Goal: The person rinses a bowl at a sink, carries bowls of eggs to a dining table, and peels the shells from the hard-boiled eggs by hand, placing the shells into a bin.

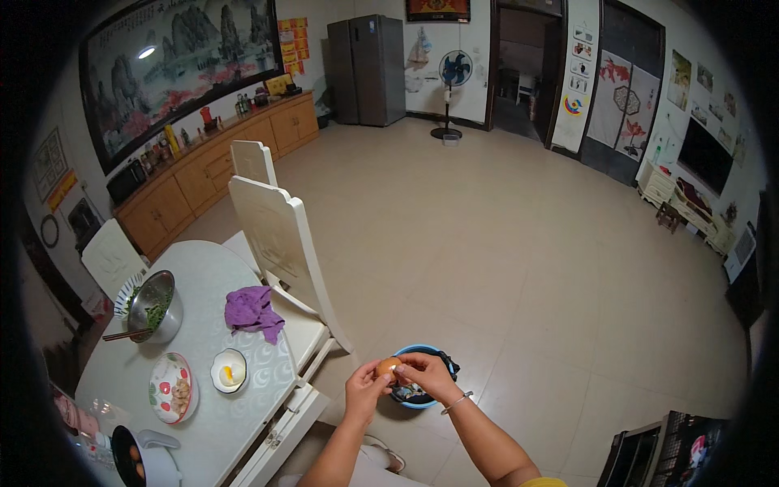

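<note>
A brown egg [388,368] is held between my two hands, above a waste bin [415,348] with a blue rim and a dark liner. My left hand [363,393] grips its left side with bent fingers. From the right, the fingertips of my right hand [431,377] press on the shell; a bangle circles that wrist. Rubbish partly shows inside the bin below. On the table to my left, a small white dish [235,358] holds egg white and yolk pieces. The white pot [162,468] at the lower left contains brown eggs.
The pale table [213,268] also bears a steel bowl [169,316] of greens with chopsticks, a strawberry-patterned bowl [165,375] with light brown pieces, and a purple cloth [253,312]. White chairs [276,227] stand along its side. A dark crate [661,450] sits at lower right.
</note>
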Motion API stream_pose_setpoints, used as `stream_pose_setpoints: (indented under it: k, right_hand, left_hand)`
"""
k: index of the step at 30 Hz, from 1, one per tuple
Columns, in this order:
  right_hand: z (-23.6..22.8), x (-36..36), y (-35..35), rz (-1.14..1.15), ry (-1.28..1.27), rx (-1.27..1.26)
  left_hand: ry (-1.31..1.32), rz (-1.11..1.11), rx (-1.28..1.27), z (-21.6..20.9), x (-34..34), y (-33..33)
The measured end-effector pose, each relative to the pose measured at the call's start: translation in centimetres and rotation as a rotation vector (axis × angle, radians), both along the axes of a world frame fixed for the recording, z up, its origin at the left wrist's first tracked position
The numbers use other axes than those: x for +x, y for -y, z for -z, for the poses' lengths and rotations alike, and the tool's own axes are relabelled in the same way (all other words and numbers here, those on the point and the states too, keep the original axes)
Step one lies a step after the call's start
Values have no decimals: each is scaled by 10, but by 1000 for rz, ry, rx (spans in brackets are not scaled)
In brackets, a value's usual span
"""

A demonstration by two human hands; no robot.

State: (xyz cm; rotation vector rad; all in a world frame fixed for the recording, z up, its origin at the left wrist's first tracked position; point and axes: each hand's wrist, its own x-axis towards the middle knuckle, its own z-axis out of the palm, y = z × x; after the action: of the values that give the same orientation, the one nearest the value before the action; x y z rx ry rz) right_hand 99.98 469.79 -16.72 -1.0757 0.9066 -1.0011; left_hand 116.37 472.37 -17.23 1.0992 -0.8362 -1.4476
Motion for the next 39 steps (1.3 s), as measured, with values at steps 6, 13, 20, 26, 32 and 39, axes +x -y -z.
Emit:
stream_pose_setpoints:
  k: [6,13,20,26,32,39]
  right_hand:
    - [-3,-6,3,-32,-75,-16]
    - [-6,-11,4,-23,-122,-66]
    - [-1,-15,10,4,-278,-107]
    - [22,-14,18,179,-48,-59]
    - [37,-19,36,213,-678,-554]
    - [72,-35,56,191,-654,-355]
  left_hand:
    - [24,17,-29,-1,-3,2]
    - [59,18,-30,-4,-12,8]
    - [139,41,-4,-9,-16,13]
    - [-142,43,120,-11,-7,12]
    - [-186,7,142,1,5,13]
    - [-166,-38,166,12,11,11]
